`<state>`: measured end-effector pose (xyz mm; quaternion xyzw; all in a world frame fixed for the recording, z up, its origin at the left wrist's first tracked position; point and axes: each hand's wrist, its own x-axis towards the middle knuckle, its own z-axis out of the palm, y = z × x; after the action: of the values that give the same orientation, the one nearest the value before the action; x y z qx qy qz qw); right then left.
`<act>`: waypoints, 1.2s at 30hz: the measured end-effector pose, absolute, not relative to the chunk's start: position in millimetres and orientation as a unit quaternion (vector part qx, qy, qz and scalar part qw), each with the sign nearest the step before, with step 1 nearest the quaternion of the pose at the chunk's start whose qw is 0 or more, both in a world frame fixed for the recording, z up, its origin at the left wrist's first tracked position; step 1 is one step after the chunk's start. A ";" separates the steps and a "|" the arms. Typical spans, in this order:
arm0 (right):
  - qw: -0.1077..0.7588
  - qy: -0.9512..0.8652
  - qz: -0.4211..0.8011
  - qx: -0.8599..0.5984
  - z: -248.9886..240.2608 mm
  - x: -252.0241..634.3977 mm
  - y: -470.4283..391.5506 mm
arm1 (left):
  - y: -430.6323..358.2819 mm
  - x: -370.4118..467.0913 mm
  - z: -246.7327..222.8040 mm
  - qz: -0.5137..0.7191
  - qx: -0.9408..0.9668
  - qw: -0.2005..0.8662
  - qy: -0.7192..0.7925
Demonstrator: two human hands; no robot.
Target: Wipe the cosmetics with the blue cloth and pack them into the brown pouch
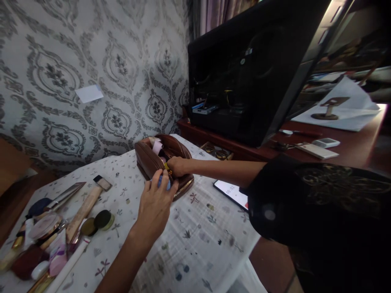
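Note:
A brown zippered bag [147, 159] lies open on the patterned white cloth [195, 228], with a pink item [157, 147] and other small things inside. My left hand [157, 199] is at the bag's near side, its fingers bent over a blue item [165, 183] at the edge. Reaching in from the right, my right hand [180, 166] has its fingers down in the bag's opening beside something yellow [166, 166]. Those fingertips are hidden, and what they hold, if anything, does not show.
Cosmetics, including a round compact [45, 226] and a dark-lidded jar [104, 219], are heaped at the left. A phone [232, 193] lies right of the bag. Behind stands a large black screen [244, 81] on a red-brown table [336, 140].

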<state>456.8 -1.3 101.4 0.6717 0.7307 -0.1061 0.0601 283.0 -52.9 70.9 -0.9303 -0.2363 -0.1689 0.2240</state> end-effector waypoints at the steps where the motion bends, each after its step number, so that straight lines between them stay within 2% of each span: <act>1: 0.053 0.728 -0.105 0.676 101.5 456.2 -3.9 | -52.8 282.9 70.6 -0.172 -0.930 0.224 -0.235; 22: 0.052 0.739 -0.102 0.664 106.1 452.1 -14.2 | -53.3 282.2 68.3 -0.178 -0.927 0.222 -0.244; 29: 0.049 0.782 -0.019 0.621 128.9 457.9 -65.3 | -54.8 275.7 60.8 -0.180 -0.922 0.248 -0.238; 31: 0.079 0.783 0.031 0.616 126.7 462.5 -89.2 | -55.9 270.5 57.1 -0.178 -0.925 0.245 -0.231; 36: 0.079 0.790 0.095 0.600 112.3 468.1 -119.8 | -60.3 253.4 44.9 -0.158 -0.939 0.209 -0.224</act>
<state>468.1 -119.8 112.3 0.6004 0.7901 0.0953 0.0788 253.4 -60.3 44.9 -0.9387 -0.2237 -0.1582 0.2090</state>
